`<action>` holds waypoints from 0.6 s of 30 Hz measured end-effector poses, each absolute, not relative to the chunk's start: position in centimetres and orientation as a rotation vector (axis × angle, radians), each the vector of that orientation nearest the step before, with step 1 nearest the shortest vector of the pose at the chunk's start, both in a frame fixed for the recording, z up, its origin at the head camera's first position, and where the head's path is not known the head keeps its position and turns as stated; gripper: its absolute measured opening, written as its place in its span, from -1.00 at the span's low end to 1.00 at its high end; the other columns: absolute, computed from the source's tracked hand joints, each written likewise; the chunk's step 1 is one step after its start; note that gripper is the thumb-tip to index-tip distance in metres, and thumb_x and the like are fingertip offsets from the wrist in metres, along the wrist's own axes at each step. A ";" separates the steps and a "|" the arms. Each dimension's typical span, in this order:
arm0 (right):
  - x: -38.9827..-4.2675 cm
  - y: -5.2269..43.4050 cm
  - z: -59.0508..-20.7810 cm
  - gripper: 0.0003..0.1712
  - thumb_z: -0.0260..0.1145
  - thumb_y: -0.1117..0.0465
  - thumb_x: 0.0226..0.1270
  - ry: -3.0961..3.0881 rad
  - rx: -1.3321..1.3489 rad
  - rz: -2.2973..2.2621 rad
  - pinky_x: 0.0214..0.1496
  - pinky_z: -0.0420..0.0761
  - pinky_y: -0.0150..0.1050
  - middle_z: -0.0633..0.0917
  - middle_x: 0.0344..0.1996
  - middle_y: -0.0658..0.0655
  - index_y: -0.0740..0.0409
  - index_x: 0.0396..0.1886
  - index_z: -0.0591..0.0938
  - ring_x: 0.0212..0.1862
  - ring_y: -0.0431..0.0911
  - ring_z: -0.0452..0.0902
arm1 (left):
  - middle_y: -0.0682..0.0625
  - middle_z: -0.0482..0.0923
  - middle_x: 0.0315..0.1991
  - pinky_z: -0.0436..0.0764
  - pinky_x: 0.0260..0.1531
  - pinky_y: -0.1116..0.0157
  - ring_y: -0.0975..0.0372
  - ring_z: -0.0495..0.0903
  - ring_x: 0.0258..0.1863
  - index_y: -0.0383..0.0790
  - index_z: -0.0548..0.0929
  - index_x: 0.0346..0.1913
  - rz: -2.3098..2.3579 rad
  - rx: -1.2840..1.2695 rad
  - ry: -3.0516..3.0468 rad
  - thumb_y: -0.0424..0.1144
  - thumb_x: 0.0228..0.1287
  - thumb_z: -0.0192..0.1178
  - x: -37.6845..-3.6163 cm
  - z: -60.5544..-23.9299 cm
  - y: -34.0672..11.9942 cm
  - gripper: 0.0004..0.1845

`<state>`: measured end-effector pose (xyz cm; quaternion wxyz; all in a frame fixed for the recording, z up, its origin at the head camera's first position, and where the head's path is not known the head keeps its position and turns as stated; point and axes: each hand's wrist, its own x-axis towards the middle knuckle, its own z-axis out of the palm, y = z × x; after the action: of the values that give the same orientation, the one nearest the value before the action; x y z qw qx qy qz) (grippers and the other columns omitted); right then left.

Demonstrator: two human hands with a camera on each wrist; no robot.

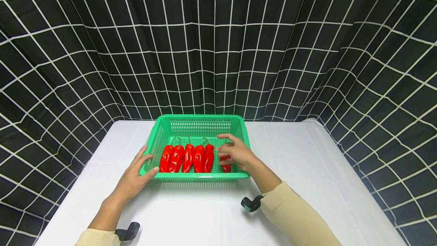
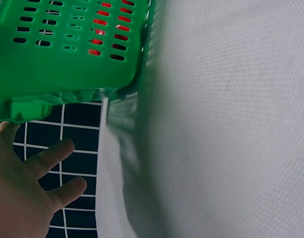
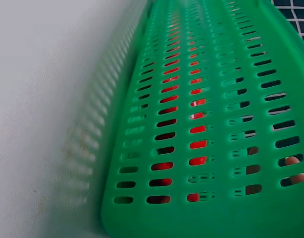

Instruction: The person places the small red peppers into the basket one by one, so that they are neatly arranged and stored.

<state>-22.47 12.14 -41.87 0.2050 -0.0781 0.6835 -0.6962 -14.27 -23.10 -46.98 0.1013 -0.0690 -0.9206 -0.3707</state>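
Observation:
Several red peppers [image 1: 188, 158] lie side by side in a green basket [image 1: 196, 175], stems toward the back. At the basket's front left corner my left hand [image 1: 134, 175] grips the rim, thumb over the front edge and forefinger over the side. In the left wrist view, two other fingers [image 2: 53, 157] are spread beside the basket. My right hand [image 1: 237, 152] reaches over the right side with loosely bent, parted fingers above a single red pepper [image 1: 226, 167], partly hidden beneath them. Only bits of that hand show through the slots in the right wrist view.
A white cloth [image 1: 300, 170] covers the table under the basket. Dark curtains with a white grid [image 1: 218, 48] rise behind and on both sides. Dark wrist cameras [image 1: 250, 203] are strapped on both wrists.

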 end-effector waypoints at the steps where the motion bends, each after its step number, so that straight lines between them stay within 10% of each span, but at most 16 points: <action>1: -22.4 12.2 -41.8 -0.37 0.24 0.38 0.27 1.893 -0.224 -1.951 -0.10 0.56 0.23 0.59 -0.14 0.30 0.09 0.34 0.35 -0.12 0.23 0.55 | 0.00 -0.05 0.51 0.23 0.07 -0.35 -0.15 0.11 0.38 -0.14 0.47 0.20 -1.094 -0.206 -2.718 0.04 0.30 0.20 -14.3 -47.0 -23.1 -0.50; 18: -21.6 14.2 -40.4 -0.42 0.27 0.34 0.27 1.770 -0.211 -2.085 -0.15 0.61 0.12 0.53 -0.06 0.42 0.06 0.29 0.39 -0.06 0.29 0.54 | 0.00 -0.05 0.51 0.24 0.04 -0.36 -0.17 0.15 0.36 -0.12 0.47 0.21 -1.059 -0.201 -2.737 0.07 0.31 0.19 -14.3 -47.0 -23.2 -0.49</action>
<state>-21.63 14.19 -40.44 0.1979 -0.0756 0.6326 -0.7450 -14.27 -23.20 -46.98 0.0997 -0.0679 -0.9259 -0.3581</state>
